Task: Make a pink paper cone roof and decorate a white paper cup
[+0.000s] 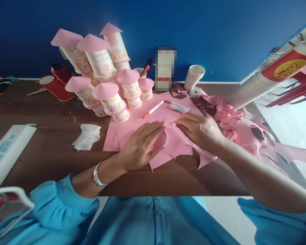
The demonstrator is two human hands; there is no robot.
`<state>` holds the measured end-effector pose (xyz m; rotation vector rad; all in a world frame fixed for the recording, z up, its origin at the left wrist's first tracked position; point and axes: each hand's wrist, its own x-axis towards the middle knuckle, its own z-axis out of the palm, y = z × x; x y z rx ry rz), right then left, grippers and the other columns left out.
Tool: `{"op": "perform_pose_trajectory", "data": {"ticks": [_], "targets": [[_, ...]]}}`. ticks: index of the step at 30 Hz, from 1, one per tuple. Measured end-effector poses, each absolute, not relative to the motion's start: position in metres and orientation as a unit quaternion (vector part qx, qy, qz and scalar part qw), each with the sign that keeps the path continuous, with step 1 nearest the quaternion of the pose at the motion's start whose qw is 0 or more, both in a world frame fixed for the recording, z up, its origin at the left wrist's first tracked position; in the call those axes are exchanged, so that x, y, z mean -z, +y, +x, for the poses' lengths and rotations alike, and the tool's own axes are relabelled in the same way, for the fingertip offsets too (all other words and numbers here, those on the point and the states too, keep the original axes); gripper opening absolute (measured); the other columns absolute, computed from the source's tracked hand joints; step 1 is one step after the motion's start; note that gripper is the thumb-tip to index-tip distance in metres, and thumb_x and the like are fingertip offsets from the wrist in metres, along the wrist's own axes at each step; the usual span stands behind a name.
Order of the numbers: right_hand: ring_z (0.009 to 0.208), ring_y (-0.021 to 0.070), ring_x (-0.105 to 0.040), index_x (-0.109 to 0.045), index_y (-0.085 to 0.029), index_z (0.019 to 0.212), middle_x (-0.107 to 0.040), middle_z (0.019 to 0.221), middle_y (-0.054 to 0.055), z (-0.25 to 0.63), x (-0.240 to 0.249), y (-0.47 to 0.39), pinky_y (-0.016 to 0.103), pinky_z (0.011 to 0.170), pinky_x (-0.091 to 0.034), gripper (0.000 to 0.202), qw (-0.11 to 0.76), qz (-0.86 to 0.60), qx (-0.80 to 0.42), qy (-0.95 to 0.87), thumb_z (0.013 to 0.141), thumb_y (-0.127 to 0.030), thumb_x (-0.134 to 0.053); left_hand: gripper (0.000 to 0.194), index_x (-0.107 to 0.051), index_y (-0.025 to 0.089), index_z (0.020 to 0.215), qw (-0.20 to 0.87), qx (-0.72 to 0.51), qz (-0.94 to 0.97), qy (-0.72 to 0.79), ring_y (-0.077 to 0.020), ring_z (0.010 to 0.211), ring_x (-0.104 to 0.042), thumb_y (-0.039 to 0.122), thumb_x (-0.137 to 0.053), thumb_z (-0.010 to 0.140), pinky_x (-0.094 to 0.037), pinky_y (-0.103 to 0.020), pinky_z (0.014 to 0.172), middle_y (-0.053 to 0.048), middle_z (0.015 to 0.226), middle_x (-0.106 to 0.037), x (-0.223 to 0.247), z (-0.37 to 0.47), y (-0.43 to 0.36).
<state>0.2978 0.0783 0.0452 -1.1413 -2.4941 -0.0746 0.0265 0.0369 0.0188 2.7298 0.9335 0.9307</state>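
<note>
My left hand (141,146) lies over pink paper (132,136) with its fingers stretched out and the thumb apart. Between thumb and fingers shows part of a round thing with a dark and white rim (165,137); the hand hides the rest. My right hand (200,131) is closed in a pinch, and a small pink paper piece (174,125) shows at its fingertips. Beyond the hands, an orange-capped marker (153,109) and a brown-ended marker (178,107) lie on the paper. Cut pink pieces (204,159) stick out under my right wrist.
Several decorated paper-cup towers (98,64) with pink cone roofs stand at the back left. White cup (193,77), tape roll (195,92) and heaped pink scraps (244,126) are at the right. A crumpled tissue (87,136) and power strip (12,149) lie at the left.
</note>
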Motion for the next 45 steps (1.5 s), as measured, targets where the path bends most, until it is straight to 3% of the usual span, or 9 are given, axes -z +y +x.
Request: {"op": "perform_pose_trajectory", "data": {"ticks": [3,8,12,18,26,32,38,42,45], "targets": [[0.104,0.0244,-0.070,-0.073,-0.023,0.117,-0.076,0.123,0.008,0.281,-0.052,0.119,0.033,0.065,-0.049,0.027,0.145,-0.408,0.061,-0.899,0.107,-0.024,-0.048,0.032,-0.059,0.021,0.136,0.028,-0.354,0.849,0.390,-0.0253,0.121,-0.068,0.023,-0.054,0.105,-0.057,-0.046,0.104,-0.012,0.125,-0.071,-0.020,0.013,0.055],[0.126,0.0332,-0.057,-0.072,-0.023,0.117,-0.067,0.138,0.013,0.242,-0.022,0.188,0.043,0.086,-0.051,0.029,0.079,-0.397,0.070,-0.912,0.101,-0.015,-0.049,0.022,-0.065,0.017,0.121,0.034,-0.368,0.798,0.476,-0.0172,0.086,-0.066,0.024,-0.056,0.102,-0.060,-0.036,0.083,-0.008,0.108,-0.066,0.004,-0.008,0.083],[0.120,0.0328,-0.058,-0.072,-0.020,0.099,-0.071,0.123,0.015,0.233,-0.007,0.201,0.048,0.092,-0.049,0.032,0.091,-0.353,0.086,-0.927,0.102,-0.012,-0.041,0.031,-0.063,0.015,0.130,0.026,-0.345,0.799,0.492,-0.0196,0.092,-0.066,0.029,-0.057,0.103,-0.059,-0.038,0.086,-0.012,0.116,-0.064,0.012,-0.010,0.085],[0.106,0.0275,-0.063,-0.071,-0.024,0.111,-0.074,0.110,0.010,0.255,-0.027,0.170,0.046,0.094,-0.050,0.042,0.141,-0.322,0.127,-0.928,0.107,-0.012,-0.031,0.041,-0.065,0.014,0.131,0.017,-0.301,0.809,0.505,-0.0229,0.095,-0.068,0.043,-0.056,0.104,-0.058,-0.038,0.080,-0.013,0.114,-0.068,0.007,-0.006,0.080],[0.101,0.0242,-0.064,-0.071,-0.023,0.114,-0.074,0.109,0.009,0.267,-0.035,0.138,0.039,0.081,-0.051,0.034,0.228,-0.329,0.137,-0.906,0.109,-0.016,-0.038,0.030,-0.069,0.016,0.126,0.024,-0.331,0.830,0.448,-0.0192,0.088,-0.068,0.027,-0.057,0.101,-0.058,-0.034,0.077,-0.009,0.105,-0.071,-0.002,-0.002,0.072],[0.096,0.0228,-0.067,-0.072,-0.022,0.111,-0.074,0.105,0.008,0.270,-0.034,0.129,0.036,0.077,-0.053,0.033,0.216,-0.293,0.126,-0.923,0.110,-0.017,-0.039,0.032,-0.075,0.014,0.103,-0.004,-0.325,0.834,0.446,-0.0173,0.077,-0.067,0.037,-0.053,0.107,-0.053,-0.030,0.067,-0.008,0.091,-0.071,-0.001,0.000,0.074],[0.105,0.0254,-0.070,-0.072,-0.021,0.112,-0.077,0.111,0.010,0.290,-0.027,0.140,0.038,0.081,-0.058,0.023,0.264,-0.272,0.089,-0.921,0.109,-0.024,-0.049,0.041,-0.076,0.014,0.099,-0.016,-0.309,0.840,0.446,-0.0174,0.076,-0.066,0.042,-0.048,0.109,-0.049,-0.030,0.065,-0.007,0.088,-0.071,0.001,0.001,0.079],[0.093,0.0263,-0.070,-0.075,-0.024,0.107,-0.078,0.100,0.008,0.318,-0.031,0.148,0.042,0.082,-0.058,0.016,0.361,-0.381,0.059,-0.849,0.104,-0.028,-0.059,0.042,-0.075,0.015,0.094,-0.005,-0.308,0.823,0.477,-0.0186,0.081,-0.066,0.045,-0.048,0.108,-0.051,-0.032,0.072,-0.007,0.087,-0.071,0.001,-0.010,0.082],[0.078,0.0208,-0.067,-0.077,-0.025,0.102,-0.077,0.093,0.005,0.329,-0.035,0.148,0.035,0.069,-0.057,0.012,0.465,-0.462,-0.049,-0.754,0.097,-0.032,-0.068,0.036,-0.077,0.016,0.102,0.006,-0.263,0.822,0.505,-0.0201,0.083,-0.067,0.043,-0.053,0.106,-0.050,-0.032,0.069,-0.008,0.092,-0.072,0.002,-0.013,0.084]]}}
